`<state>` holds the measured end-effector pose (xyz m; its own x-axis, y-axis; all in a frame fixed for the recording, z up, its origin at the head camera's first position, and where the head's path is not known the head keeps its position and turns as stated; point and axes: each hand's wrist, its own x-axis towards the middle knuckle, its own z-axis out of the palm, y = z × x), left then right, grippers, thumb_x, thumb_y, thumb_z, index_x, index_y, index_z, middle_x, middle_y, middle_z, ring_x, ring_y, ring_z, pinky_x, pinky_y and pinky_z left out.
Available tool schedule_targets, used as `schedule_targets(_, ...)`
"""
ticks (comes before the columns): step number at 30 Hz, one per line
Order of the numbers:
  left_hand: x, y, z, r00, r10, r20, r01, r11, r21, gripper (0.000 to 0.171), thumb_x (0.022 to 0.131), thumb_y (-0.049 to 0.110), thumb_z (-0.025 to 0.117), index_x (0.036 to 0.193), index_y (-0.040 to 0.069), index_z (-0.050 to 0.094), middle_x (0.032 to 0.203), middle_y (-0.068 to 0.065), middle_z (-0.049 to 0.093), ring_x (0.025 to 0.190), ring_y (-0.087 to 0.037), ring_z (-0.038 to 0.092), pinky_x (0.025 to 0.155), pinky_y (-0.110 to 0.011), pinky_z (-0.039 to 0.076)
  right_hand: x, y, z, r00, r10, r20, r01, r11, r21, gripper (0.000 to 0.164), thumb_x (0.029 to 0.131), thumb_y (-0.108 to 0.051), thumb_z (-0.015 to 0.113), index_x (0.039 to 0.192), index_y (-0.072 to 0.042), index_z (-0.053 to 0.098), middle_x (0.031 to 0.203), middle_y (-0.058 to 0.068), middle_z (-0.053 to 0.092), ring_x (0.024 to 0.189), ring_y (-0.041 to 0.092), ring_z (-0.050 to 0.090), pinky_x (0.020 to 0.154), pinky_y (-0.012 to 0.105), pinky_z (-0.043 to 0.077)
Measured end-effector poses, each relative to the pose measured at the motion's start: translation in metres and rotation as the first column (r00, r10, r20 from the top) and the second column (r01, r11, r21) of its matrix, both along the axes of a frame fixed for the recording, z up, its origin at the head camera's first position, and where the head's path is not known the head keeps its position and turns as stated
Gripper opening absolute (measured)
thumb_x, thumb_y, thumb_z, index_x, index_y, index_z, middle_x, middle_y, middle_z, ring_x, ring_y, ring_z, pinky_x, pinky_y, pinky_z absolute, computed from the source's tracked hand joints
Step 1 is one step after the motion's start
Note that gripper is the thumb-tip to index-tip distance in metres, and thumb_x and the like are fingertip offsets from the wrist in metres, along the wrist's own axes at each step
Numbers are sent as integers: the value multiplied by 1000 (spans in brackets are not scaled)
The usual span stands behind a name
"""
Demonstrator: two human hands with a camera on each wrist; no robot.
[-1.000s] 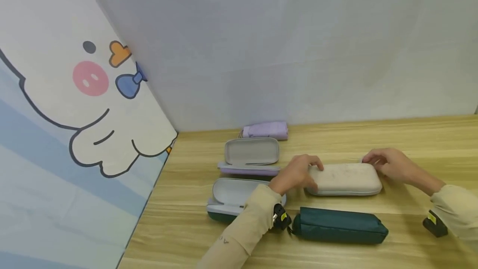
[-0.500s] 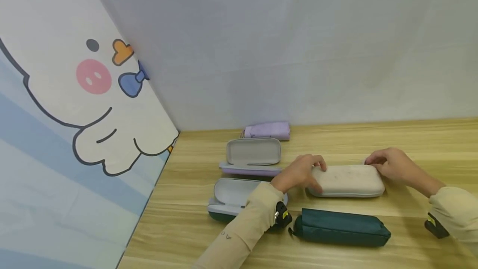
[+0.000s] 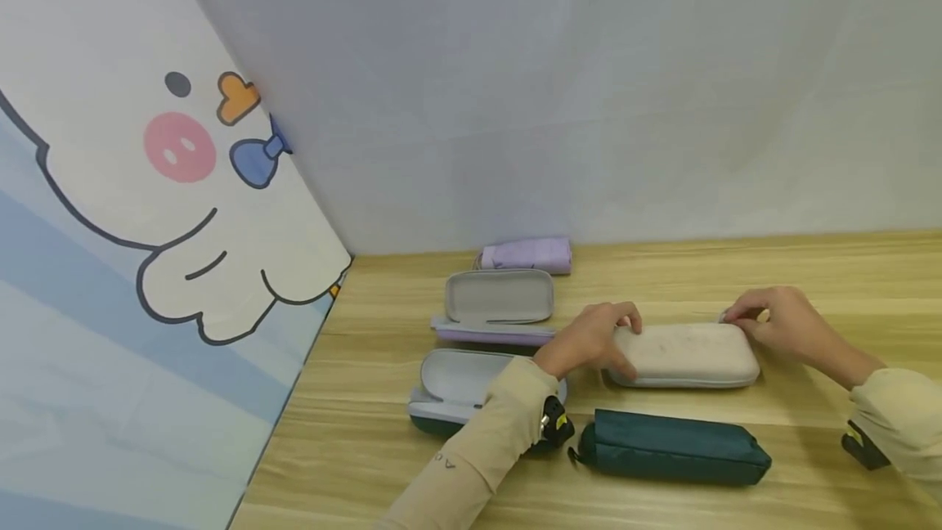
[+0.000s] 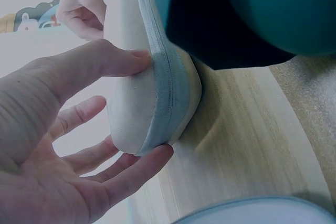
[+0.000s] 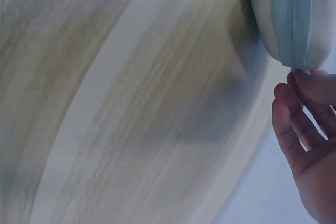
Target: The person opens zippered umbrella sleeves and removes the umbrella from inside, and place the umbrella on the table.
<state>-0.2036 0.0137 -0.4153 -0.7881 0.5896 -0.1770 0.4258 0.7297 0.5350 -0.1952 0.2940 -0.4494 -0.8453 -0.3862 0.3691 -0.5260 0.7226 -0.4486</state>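
A cream hard-shell zippered case (image 3: 680, 356) lies closed on the table, a pale blue-grey zipper band (image 4: 167, 77) running round its side. My left hand (image 3: 592, 340) holds its left end, thumb on the top edge and fingers round the end in the left wrist view. At the back right corner, my right hand (image 3: 783, 325) pinches the zipper pull (image 3: 723, 316) between thumb and fingers. That pull is mostly hidden by the fingertips in the right wrist view, where the case (image 5: 291, 19) hangs into the upper right.
In front of the case lies a dark green folded umbrella (image 3: 673, 448). Two open cases, a purple one (image 3: 499, 298) and a green one (image 3: 449, 414), stand to the left, the latter partly behind my sleeve. A lilac folded umbrella (image 3: 526, 255) lies by the back wall.
My right hand has shifted slightly at the back right corner, and the zipper pull shows more at its fingertips. The left hand keeps its hold; the case stays closed.
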Motion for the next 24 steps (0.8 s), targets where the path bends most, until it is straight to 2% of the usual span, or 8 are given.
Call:
schedule_targets(6, 1, 1, -2, 1000, -16, -20, 16, 1000, -3, 49, 62, 23, 90, 97, 23, 56, 116, 1, 59, 106, -11, 54, 77, -18, 42, 3, 0, 0, 1000, -27, -3, 27, 1000, 13, 22, 71, 11, 73, 75, -10, 74, 74, -2, 69, 66, 10, 61, 52, 24, 47)
schedule_targets(14, 2, 2, -2, 1000, 26, -12, -26, 1000, -5, 49, 61, 23, 91, 94, 25, 55, 115, 4, 60, 105, -9, 53, 76, -18, 42, 7, 3, 1, 999, -33, -32, 33, 999, 9, 25, 69, 12, 74, 72, -13, 72, 71, -4, 68, 64, 4, 59, 51, 24, 47)
schedule_targets(24, 2, 2, -2, 999, 31, -33, -32, 999, -14, 48, 61, 24, 91, 94, 26, 55, 114, 4, 61, 103, -9, 54, 74, -18, 42, 15, 12, 0, 999, -44, -24, 44, 999, 9, 26, 68, 12, 75, 72, -14, 71, 69, -8, 66, 62, -2, 55, 51, 24, 47)
